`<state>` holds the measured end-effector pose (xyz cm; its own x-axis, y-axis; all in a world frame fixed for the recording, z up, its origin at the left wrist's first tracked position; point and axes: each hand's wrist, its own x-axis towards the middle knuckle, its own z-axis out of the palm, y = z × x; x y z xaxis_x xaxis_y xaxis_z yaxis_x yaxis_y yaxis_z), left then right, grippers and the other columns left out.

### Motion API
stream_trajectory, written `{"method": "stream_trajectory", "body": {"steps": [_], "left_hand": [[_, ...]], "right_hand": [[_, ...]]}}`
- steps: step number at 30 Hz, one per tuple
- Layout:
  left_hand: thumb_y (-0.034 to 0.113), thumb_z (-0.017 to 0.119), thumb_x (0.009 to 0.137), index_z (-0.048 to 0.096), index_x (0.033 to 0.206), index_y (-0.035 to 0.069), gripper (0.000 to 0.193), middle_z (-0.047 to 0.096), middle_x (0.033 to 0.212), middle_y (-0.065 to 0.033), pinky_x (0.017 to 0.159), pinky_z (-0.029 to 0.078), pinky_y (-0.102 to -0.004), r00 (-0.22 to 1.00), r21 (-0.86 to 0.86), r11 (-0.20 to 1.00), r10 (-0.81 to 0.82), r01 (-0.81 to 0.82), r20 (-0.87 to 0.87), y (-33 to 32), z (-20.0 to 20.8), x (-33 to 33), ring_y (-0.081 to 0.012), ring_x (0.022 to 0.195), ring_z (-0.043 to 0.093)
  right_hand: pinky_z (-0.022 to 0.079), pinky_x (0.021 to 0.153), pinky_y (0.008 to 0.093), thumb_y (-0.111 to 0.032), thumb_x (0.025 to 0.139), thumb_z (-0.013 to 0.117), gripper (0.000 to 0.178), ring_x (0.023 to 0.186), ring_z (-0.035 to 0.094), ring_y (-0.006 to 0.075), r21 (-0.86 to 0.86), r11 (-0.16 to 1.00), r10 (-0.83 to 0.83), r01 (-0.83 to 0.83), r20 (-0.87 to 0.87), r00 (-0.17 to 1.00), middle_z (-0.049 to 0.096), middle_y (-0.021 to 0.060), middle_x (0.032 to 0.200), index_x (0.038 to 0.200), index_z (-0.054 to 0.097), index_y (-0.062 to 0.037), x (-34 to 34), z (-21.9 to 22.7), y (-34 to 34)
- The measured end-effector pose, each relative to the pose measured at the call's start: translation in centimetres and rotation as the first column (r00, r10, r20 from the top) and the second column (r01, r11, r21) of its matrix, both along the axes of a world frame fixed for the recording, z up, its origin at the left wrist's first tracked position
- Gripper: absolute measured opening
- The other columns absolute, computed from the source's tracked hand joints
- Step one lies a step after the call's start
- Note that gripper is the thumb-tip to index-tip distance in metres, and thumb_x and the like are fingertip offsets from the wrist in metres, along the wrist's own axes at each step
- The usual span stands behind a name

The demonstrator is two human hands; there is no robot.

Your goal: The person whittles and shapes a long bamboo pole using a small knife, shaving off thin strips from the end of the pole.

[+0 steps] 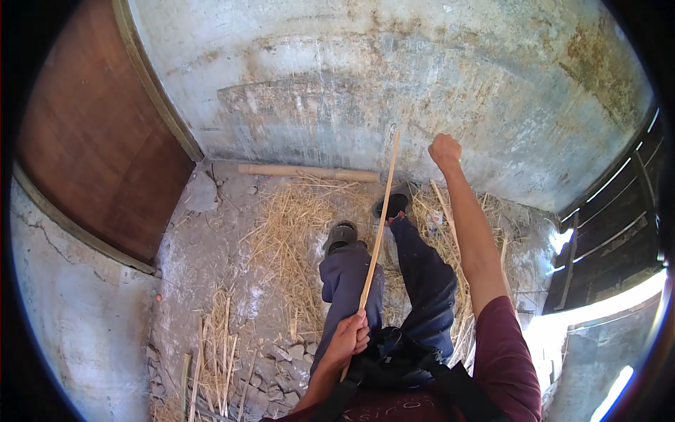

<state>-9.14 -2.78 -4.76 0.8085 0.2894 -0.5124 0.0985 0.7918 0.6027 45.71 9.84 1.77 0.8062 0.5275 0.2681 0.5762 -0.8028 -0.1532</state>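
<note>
My left hand point(348, 337) is closed around the lower part of a long, pale bamboo strip point(380, 228) at my lap. The strip slants up and away, and its far end stands out before the wall. Out ahead to the right, on a stretched arm, my right hand point(445, 150) is in a fist around what looks like a knife point(422, 130). Its thin grey blade points left toward the strip's tip, apart from it in this view, and is hard to see against the wall. The handle is hidden in my fingers.
Straw and shavings point(292, 232) cover the dirt floor around my shoes. A bamboo pole point(309, 171) lies along the base of the stained wall point(316, 91). More split strips point(226, 352) and broken rubble point(271, 383) lie at lower left. A brown door point(91, 126) stands left, dark slats point(608, 225) right.
</note>
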Motion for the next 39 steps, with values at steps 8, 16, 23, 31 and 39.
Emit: {"method": "stream_trajectory", "body": {"steps": [8,16,23,31,39], "left_hand": [[0.044,0.046,0.118,0.043,0.084,0.019,0.042,0.025,0.062,0.0095,0.040,0.020,-0.0235,0.997,-0.044,0.998,-0.032,0.035,0.063,0.1,-0.1,0.5,-0.0025,0.046,0.024],[0.038,0.047,0.119,0.047,0.091,0.016,0.035,0.029,0.065,0.0101,0.040,0.020,-0.0210,0.998,0.110,0.994,-0.014,0.008,0.055,0.4,2.1,0.1,-0.0008,0.047,0.025],[0.038,0.049,0.118,0.045,0.090,0.015,0.036,0.044,0.078,0.0048,0.041,0.022,-0.0202,0.998,0.260,0.965,0.026,-0.038,0.049,1.7,3.7,3.1,-0.0001,0.049,0.029],[0.023,0.073,0.107,0.063,0.107,0.008,0.018,0.062,0.091,0.0048,0.052,0.037,-0.0180,0.996,0.427,0.902,0.031,-0.063,0.082,1.3,4.5,4.5,0.0020,0.061,0.047],[0.015,0.076,0.104,0.068,0.123,0.005,0.022,0.066,0.099,0.0044,0.076,0.044,-0.0234,0.990,0.607,0.789,0.012,-0.096,0.140,0.3,1.6,4.8,-0.0027,0.086,0.056]], "right_hand": [[0.060,0.087,0.0492,-0.027,0.092,0.068,0.043,0.101,0.077,0.0399,0.211,0.970,0.183,-0.122,-0.299,0.937,0.076,0.0281,0.109,0.127,0.063,-0.0026,1.9,-8.8,-11.6],[0.045,0.065,0.0276,-0.006,0.103,0.058,0.023,0.068,0.054,0.0125,0.745,0.653,0.626,0.139,-0.633,0.454,0.053,0.0020,0.082,0.124,0.049,-0.0069,-16.0,-4.9,-19.7],[0.049,0.086,0.0308,-0.001,0.106,0.056,0.023,0.092,0.063,0.0141,0.871,0.458,0.854,0.179,-0.487,0.183,0.062,0.0049,0.099,0.129,0.052,-0.0060,-25.5,-0.6,-22.4],[0.053,0.106,0.0380,-0.008,0.110,0.063,0.019,0.123,0.069,0.0217,0.866,0.437,0.900,0.242,-0.423,-0.108,0.075,0.0190,0.127,0.124,0.051,-0.0082,-31.2,2.1,-21.8],[0.056,0.105,0.0357,-0.001,0.107,0.067,0.021,0.134,0.067,0.0239,0.856,0.510,0.859,0.090,-0.500,-0.108,0.076,0.0160,0.121,0.119,0.051,-0.0045,-33.4,0.1,-21.1]]}}
